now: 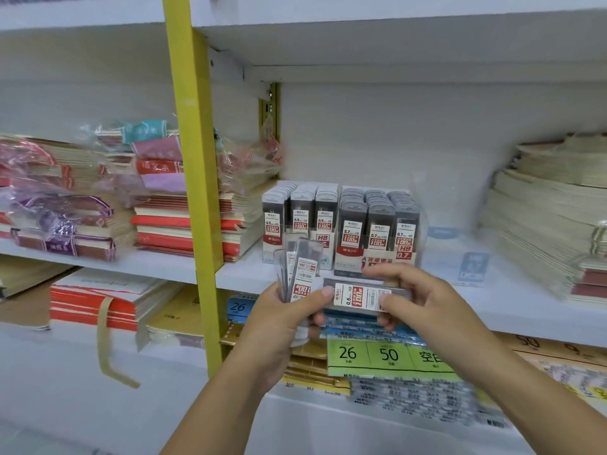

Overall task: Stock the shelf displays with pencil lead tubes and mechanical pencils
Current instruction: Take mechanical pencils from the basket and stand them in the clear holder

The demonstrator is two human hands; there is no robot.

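A: Left side?
B: My left hand (279,320) grips a fan of flat, clear plastic lead tubes (300,269) with red-and-white labels, tilted upright.
A: Right?
B: My right hand (418,300) pinches a single rectangular tube (361,295) sideways, just before the glossy white-and-red display boxes (341,224) on the shelf (512,300).

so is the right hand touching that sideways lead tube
Touching. The head view shows the right hand pinching the sideways lead tube at its right end.

Fanned lead tubes (297,270) upright; one tube (361,296) horizontal; display boxes (341,221) full.
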